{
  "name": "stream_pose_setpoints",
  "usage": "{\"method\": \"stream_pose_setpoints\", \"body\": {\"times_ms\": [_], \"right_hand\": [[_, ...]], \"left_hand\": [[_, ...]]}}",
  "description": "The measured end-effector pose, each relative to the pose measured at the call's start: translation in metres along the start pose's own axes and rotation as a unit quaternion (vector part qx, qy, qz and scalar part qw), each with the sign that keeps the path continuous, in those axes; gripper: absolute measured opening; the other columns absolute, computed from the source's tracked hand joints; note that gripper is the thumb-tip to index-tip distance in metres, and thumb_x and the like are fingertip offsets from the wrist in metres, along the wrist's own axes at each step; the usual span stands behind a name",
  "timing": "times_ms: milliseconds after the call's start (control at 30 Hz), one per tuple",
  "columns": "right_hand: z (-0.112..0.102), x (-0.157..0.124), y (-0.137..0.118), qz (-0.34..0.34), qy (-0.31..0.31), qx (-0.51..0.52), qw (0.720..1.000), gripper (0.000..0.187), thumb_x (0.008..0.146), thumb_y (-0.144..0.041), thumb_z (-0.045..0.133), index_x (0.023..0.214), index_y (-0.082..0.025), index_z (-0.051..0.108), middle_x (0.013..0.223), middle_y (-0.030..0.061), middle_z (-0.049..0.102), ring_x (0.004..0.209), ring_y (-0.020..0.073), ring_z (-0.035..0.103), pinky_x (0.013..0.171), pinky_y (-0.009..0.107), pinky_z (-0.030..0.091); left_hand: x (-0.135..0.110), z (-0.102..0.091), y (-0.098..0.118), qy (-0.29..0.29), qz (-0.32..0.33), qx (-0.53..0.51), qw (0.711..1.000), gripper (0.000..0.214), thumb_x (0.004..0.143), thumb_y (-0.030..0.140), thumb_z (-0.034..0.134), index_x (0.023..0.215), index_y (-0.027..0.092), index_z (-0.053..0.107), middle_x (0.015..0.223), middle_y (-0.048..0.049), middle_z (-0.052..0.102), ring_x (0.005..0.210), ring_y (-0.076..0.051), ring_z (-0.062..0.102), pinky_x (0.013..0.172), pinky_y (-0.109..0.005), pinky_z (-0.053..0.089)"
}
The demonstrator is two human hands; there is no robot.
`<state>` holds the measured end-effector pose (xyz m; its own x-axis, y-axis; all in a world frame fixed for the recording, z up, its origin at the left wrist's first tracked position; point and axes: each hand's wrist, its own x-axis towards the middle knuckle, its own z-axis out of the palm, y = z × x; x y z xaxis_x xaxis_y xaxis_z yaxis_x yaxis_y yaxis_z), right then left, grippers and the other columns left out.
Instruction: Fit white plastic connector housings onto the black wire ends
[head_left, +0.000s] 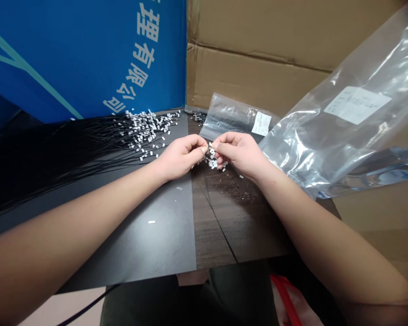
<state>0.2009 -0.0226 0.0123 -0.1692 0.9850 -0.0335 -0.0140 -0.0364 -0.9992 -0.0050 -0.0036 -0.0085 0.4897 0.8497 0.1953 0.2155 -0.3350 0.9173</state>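
1. Several small white rectangular tabs [212, 164] sit heaped mid dark wooden worktop [224, 226].
2. Left hand [180, 156] and right hand [240, 154] are just above, fingers pinched tight on one tab.
3. Thin black wires [54, 149] fan left; clear plastic bag [326, 136] right.

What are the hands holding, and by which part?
The left hand and right hand pinch a tiny white piece at their fingertips; which part cannot be told.

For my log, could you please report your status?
Left hand, right hand both pinching white tags. Tagged black wires fanned left. Plastic bag crowding right.
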Motion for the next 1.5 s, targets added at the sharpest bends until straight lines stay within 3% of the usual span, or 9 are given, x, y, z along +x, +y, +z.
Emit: {"method": "stream_pose_setpoints", "body": {"times_ms": [767, 1133, 1500], "right_hand": [[0.000, -0.002, -0.002, -0.012, -0.009, -0.030, 0.999, 0.012, 0.084, -0.017, 0.082, 0.078, -0.017, 0.071, 0.065, -0.0008, 0.067, 0.053, 0.0104, 0.062, 0.050, 0.024, 0.057], [0.000, 0.000, -0.001, -0.023, 0.008, -0.052, 0.998, 0.013, 0.080, -0.021, 0.084, 0.077, -0.018, 0.072, 0.063, -0.0010, 0.066, 0.052, 0.0109, 0.060, 0.049, 0.024, 0.055], [0.003, -0.004, -0.004, -0.037, 0.010, -0.079, 0.996, 0.011, 0.082, -0.020, 0.081, 0.079, -0.018, 0.071, 0.065, -0.0017, 0.065, 0.054, 0.0111, 0.061, 0.051, 0.025, 0.055]], "left_hand": [[0.000, -0.001, 0.002, 0.003, -0.002, -0.013, 1.000, 0.018, 0.095, 0.036, 0.065, 0.095, 0.018, 0.065, 0.075, 0.0013, 0.062, 0.063, -0.012, 0.056, 0.060, -0.026, 0.046], [0.002, 0.001, 0.008, -0.001, -0.056, -0.065, 0.996, 0.012, 0.093, 0.029, 0.065, 0.092, 0.017, 0.066, 0.074, -0.0010, 0.065, 0.059, -0.012, 0.057, 0.053, -0.025, 0.049], [0.001, 0.002, 0.009, -0.005, -0.054, -0.038, 0.998, 0.020, 0.091, 0.037, 0.071, 0.089, 0.018, 0.066, 0.063, 0.0027, 0.059, 0.054, -0.011, 0.051, 0.052, -0.025, 0.039]]}}
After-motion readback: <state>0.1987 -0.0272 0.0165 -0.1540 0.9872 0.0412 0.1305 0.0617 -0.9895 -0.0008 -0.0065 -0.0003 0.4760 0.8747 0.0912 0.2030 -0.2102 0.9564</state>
